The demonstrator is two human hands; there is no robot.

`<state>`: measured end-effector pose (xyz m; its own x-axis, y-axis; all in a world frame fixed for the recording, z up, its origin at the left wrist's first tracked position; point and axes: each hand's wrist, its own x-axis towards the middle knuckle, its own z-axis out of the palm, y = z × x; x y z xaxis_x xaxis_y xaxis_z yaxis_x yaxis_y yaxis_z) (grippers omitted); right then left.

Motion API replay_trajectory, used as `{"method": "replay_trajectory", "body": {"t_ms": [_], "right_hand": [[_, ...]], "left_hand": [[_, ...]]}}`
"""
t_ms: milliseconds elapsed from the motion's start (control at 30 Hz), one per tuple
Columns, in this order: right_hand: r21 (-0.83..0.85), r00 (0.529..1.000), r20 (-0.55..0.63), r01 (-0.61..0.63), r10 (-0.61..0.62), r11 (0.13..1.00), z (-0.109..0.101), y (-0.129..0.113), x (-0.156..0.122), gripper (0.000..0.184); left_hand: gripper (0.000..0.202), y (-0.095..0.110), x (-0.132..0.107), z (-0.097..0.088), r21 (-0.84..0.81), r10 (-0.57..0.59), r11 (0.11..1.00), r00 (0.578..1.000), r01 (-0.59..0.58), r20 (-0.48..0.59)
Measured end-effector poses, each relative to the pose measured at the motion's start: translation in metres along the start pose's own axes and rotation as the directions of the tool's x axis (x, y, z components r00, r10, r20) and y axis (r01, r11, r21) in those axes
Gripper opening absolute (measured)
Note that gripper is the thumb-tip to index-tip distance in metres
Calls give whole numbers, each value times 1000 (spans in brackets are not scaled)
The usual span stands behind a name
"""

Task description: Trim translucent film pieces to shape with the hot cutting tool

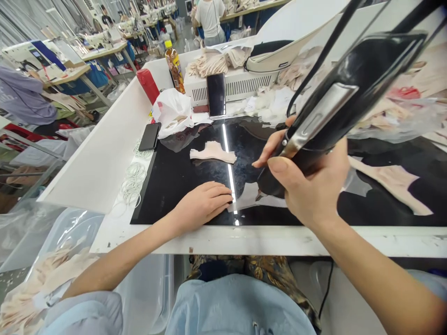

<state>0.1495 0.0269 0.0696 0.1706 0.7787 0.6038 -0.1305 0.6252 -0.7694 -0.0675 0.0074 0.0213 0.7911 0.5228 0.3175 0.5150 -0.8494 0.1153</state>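
My right hand [314,181] is wrapped round a black corded glue gun [349,88] with a metal lever along its side. Its tip points down at a thin whitish translucent piece [246,197] on the black glossy board [181,186]. Flat on the board, my left hand [206,202] rests its fingertips by the left end of that piece. Farther back lies a small beige fabric piece [213,152]. To the right is a larger beige fabric piece [391,179], with another translucent piece [358,184] beside it. My right hand and the gun hide part of the middle piece.
A black phone [149,137] and white elastic loops [132,181] lie at the left edge. Behind the board are a plastic bag [172,111], an upright phone [216,94], a bottle [174,67] and fabric heaps [213,63]. Cables hang from above. Other people work at a distance.
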Motion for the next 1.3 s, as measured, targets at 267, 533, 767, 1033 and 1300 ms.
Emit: {"method": "replay_trajectory", "body": {"t_ms": [267,533,767,1033,1300], "right_hand": [[-85,995,-30,87,-90,993,-14,-1,11,40],[68,993,-56,104,-100,992,2,9,6,35],[73,994,-95,69,-62,995,8,18,4,34],[87,995,-100,32,-23,996,6,26,2,39],[106,993,-117,20,-8,994,8,27,-1,43]], "left_hand": [[48,-30,47,6,-333,123,941,973,-53,194],[70,-38,48,10,-429,97,902,948,44,302],[83,-33,49,16,-378,73,925,959,38,275],[92,-30,49,20,-334,57,942,969,27,240],[95,-29,47,22,-343,58,939,972,23,226]]}}
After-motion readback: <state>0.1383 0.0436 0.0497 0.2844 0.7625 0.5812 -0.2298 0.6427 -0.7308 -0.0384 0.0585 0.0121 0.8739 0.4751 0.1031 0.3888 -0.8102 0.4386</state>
